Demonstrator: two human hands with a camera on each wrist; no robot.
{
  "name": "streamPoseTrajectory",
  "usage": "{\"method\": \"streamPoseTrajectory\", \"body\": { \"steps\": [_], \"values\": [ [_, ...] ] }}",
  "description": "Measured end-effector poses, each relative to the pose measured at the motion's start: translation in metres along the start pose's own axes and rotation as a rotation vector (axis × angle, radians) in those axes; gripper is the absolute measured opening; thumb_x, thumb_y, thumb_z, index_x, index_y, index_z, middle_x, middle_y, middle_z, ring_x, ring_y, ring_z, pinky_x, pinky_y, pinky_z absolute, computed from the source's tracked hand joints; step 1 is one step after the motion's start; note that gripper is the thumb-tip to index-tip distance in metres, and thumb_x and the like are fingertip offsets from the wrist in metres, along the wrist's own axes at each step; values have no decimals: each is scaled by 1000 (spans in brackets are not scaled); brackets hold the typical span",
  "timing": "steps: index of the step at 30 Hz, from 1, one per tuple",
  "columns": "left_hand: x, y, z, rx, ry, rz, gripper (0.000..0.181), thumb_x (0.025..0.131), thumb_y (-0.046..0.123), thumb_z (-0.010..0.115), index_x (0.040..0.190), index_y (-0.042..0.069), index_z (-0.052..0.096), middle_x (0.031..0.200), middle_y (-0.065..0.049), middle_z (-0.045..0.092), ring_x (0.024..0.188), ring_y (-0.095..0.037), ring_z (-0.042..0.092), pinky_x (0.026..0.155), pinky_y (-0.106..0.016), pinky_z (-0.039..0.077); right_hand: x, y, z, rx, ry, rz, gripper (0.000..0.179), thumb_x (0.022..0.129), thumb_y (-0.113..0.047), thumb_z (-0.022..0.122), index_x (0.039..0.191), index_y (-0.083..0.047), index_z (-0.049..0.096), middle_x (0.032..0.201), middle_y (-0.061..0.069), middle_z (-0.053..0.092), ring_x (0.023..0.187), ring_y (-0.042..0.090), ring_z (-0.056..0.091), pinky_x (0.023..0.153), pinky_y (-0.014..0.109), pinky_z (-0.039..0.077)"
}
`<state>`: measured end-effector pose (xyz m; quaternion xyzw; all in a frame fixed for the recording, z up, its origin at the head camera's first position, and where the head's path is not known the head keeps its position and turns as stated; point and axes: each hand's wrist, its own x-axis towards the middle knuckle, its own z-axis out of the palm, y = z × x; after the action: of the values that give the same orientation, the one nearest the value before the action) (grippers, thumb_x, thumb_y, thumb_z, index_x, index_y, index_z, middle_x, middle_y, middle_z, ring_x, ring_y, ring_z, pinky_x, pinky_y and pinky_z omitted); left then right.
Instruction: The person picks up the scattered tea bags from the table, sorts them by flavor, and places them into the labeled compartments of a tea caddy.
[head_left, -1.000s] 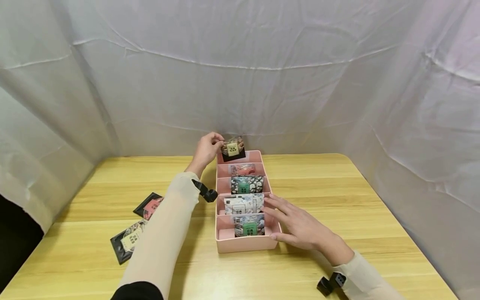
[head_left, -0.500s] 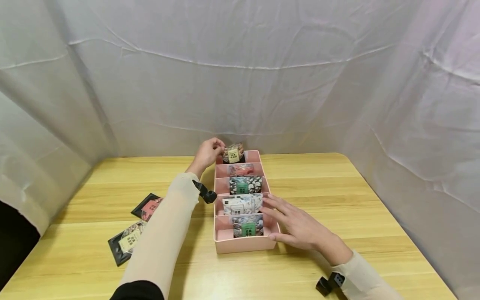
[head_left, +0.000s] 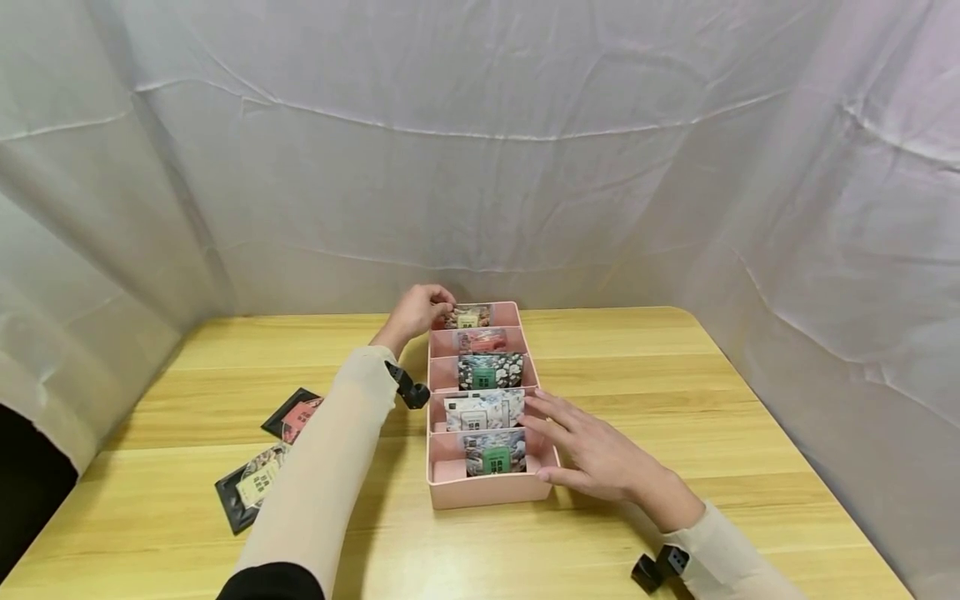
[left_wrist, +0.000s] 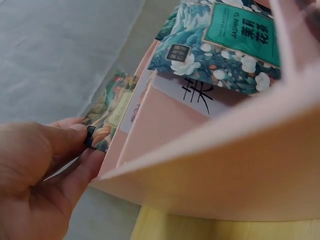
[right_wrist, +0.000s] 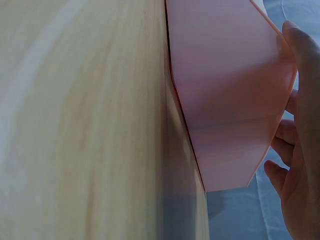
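Note:
At the far end of the pink divided box (head_left: 491, 493), my left hand (head_left: 415, 317) pinches a tea sachet (head_left: 468, 317) by its left edge. The sachet has a cream label and sits low in the rearmost compartment. In the left wrist view, thumb and fingers grip that patterned sachet (left_wrist: 111, 112) at the box rim. My right hand (head_left: 600, 450) rests against the box's right rim near the front, fingers extended. Nearer compartments hold a red-labelled sachet (head_left: 483, 341), a green-labelled jasmine tea sachet (head_left: 491, 372), white sachets (head_left: 483, 412) and another green-labelled sachet (head_left: 496, 454).
Left of the box, partly behind my left sleeve, lie a red-labelled black sachet (head_left: 298, 417) and a cream-labelled black sachet (head_left: 255, 486). The wooden table (head_left: 637, 358) meets a pale curtain (head_left: 480, 167) at the back. A handwritten tag (left_wrist: 196, 95) shows inside one compartment.
My left hand has lowered the cream-labelled sachet from above the rim down into the rearmost compartment. The right hand has stayed at the box's right side.

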<state>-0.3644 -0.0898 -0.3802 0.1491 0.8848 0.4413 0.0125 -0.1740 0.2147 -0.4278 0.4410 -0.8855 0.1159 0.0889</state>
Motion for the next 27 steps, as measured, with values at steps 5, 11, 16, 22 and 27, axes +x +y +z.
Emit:
{"method": "streamPoseTrajectory", "body": {
  "steps": [5, 11, 16, 22, 27],
  "values": [
    [1, 0, 1, 168, -27, 58, 15, 98, 9, 60, 106, 4, 72, 107, -12, 69, 93, -24, 63, 83, -35, 53, 0, 1, 1, -1, 5, -3, 68, 96, -55, 51, 150, -13, 41, 159, 10, 26, 146, 27, 21, 112, 51, 32],
    [-1, 1, -1, 214, -46, 81, 20, 98, 9, 59, 114, 4, 71, 112, -13, 69, 99, -25, 62, 90, -39, 52, 1, 1, 2, -6, 25, -19, 68, 96, -54, 52, 148, -11, 43, 158, 11, 28, 145, 29, 23, 111, 51, 33],
    [-3, -2, -8, 216, -32, 111, 24, 100, 10, 57, 120, 4, 68, 114, -13, 68, 101, -26, 63, 92, -40, 50, 1, 1, 2, -1, 19, -12, 68, 96, -54, 52, 149, -12, 41, 159, 10, 27, 146, 28, 22, 111, 51, 33],
    [-11, -5, -16, 167, -32, 122, 24, 100, 11, 57, 120, 3, 67, 112, -12, 69, 104, -27, 63, 92, -42, 51, 1, 2, 1, 0, 17, -17, 69, 97, -54, 51, 150, -12, 41, 159, 11, 26, 146, 28, 21, 112, 51, 32],
    [-19, -2, -24, 152, -45, 140, 26, 99, 11, 59, 121, 1, 65, 112, -13, 68, 106, -29, 63, 93, -44, 51, 2, 2, 1, -2, 13, -14, 68, 96, -51, 55, 149, -11, 41, 159, 12, 25, 146, 29, 21, 111, 52, 32]
  ]
}}
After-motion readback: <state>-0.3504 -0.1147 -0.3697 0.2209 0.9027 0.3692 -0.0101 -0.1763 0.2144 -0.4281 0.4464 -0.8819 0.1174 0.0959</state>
